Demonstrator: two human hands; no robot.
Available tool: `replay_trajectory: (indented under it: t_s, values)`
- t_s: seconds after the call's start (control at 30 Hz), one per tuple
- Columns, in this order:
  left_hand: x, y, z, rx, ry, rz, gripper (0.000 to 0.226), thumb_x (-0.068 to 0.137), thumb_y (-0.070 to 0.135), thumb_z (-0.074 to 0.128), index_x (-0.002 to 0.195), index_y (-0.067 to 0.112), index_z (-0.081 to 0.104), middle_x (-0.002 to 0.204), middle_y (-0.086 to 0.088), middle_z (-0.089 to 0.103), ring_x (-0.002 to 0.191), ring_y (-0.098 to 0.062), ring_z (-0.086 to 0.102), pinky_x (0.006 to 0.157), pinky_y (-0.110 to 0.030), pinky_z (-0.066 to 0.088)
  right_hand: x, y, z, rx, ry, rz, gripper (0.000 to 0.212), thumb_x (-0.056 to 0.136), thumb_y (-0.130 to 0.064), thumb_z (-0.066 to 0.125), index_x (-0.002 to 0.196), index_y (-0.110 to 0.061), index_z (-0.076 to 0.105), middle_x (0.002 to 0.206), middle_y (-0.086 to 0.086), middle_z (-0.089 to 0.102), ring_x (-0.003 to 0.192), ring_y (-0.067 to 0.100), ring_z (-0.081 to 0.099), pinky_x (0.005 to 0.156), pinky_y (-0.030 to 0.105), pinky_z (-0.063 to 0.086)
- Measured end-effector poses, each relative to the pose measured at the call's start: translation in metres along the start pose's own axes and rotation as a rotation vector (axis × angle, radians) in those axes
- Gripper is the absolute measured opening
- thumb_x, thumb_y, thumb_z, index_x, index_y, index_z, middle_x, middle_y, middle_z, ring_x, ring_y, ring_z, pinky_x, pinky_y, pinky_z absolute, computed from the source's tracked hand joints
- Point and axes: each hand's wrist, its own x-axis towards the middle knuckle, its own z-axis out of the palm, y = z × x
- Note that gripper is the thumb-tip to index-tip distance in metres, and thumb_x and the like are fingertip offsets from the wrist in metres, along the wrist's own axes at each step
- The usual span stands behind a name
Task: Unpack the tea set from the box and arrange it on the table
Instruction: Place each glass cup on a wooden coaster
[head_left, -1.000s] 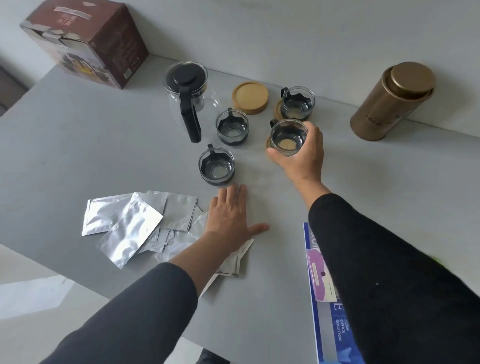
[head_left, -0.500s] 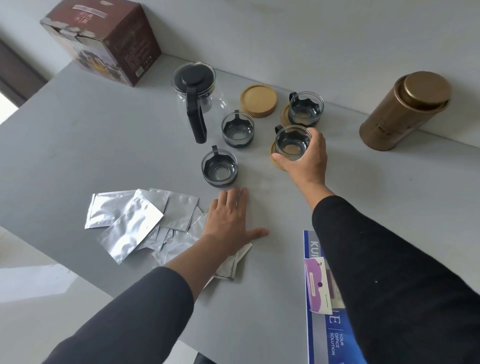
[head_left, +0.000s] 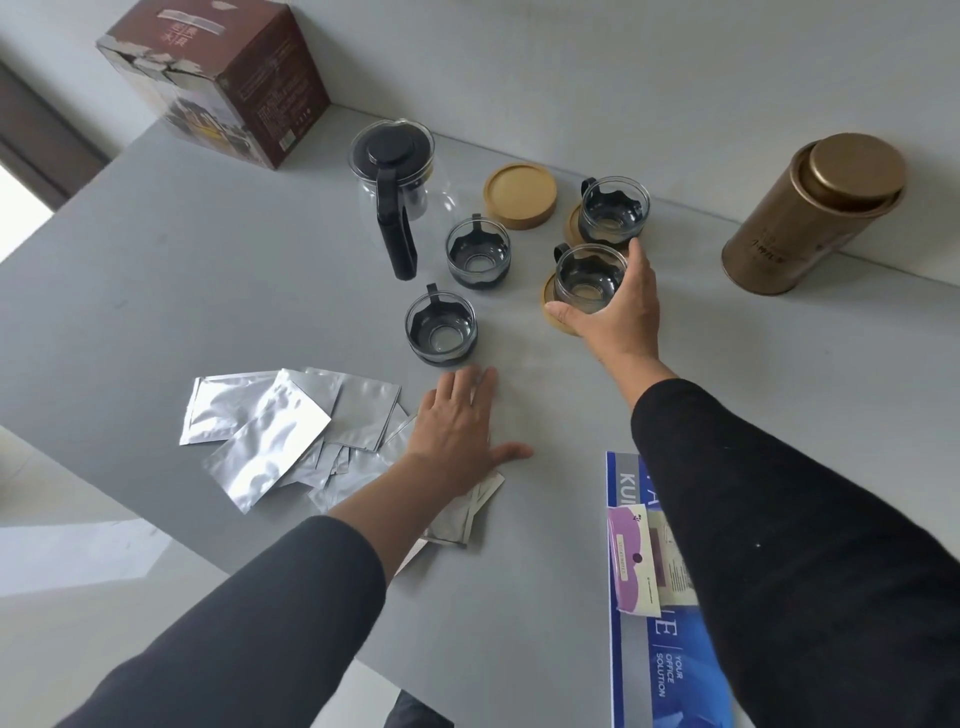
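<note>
A glass teapot (head_left: 399, 179) with black lid and handle stands at the back of the grey table (head_left: 208, 291). Several glass cups in black holders surround it. My right hand (head_left: 615, 312) grips one cup (head_left: 587, 278) that sits on a wooden coaster (head_left: 551, 312). Another cup (head_left: 613, 208) stands on a coaster behind it. Two cups, one in the middle (head_left: 478, 253) and one nearer (head_left: 441, 328), rest on the bare table. A stack of spare coasters (head_left: 520, 195) lies beside the teapot. My left hand (head_left: 457, 431) lies flat on the table, fingers spread.
The brown tea set box (head_left: 223, 78) stands at the far left corner. A gold tin canister (head_left: 810, 213) stands at the right by the wall. Silver foil sachets (head_left: 270, 436) lie under and left of my left hand. A blue folder (head_left: 649, 623) with a purple card lies at the near edge.
My right hand has set the cup down onto the wooden coaster and still holds it. The left hand has stayed flat on the table.
</note>
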Motion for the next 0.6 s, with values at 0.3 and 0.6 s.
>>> replay_trajectory:
  t_s: [0.3,0.6]
  values:
    - [-0.013,-0.031,-0.026,-0.167,0.258,0.176,0.061,0.087,0.054,0.033,0.106,0.009,0.068,0.108,-0.004,0.064,0.102,-0.026,0.061,0.082,-0.034,0.05,-0.015,-0.04,-0.011,-0.086,0.144,-0.174,0.085,0.077,-0.037,0.073,0.144,-0.008,0.029,0.139,0.012,0.038,0.129,0.022,0.04,0.097,0.016,0.031]
    - [-0.006,-0.098,-0.058,-0.219,0.337,0.181,0.046,0.091,0.045,0.038,0.094,0.011,0.069,0.098,-0.002,0.065,0.092,-0.027,0.061,0.074,-0.034,0.048,-0.024,-0.092,0.03,-0.135,0.165,-0.19,0.075,0.079,-0.034,0.071,0.139,-0.006,0.037,0.138,0.011,0.043,0.128,0.023,0.042,0.1,0.024,0.032]
